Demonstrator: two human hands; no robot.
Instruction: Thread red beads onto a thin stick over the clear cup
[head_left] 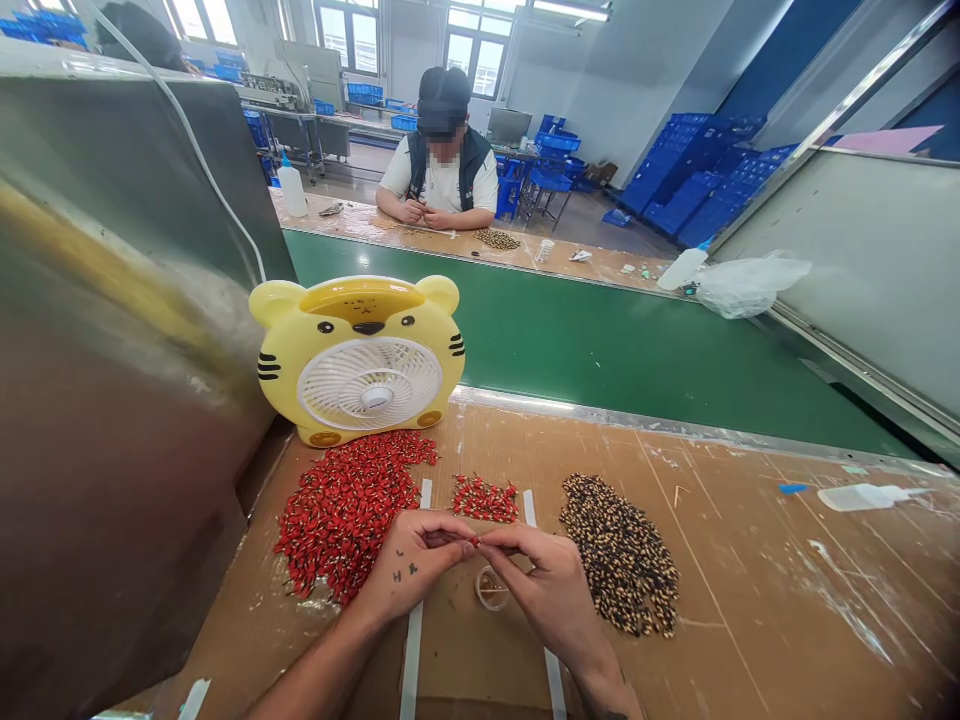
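My left hand point(420, 560) and my right hand point(541, 572) meet fingertip to fingertip over the cardboard-covered table. Between them they pinch a small red piece point(474, 541), mostly covered by the fingers. Just beneath sits a small clear round cup point(491, 590), partly hidden by my right hand. A large heap of small red pieces with thin pale ends point(349, 505) lies to the left, and a smaller red group point(484, 498) lies beyond my fingertips. To the right is a heap of small black-and-tan pieces point(619, 555).
A yellow animal-faced fan point(367, 360) stands behind the red heap. Beyond runs a green conveyor belt point(600, 340), with a co-worker point(442, 160) seated across it. A metal housing point(112, 380) walls the left side. A squeeze bottle point(862, 497) lies at right.
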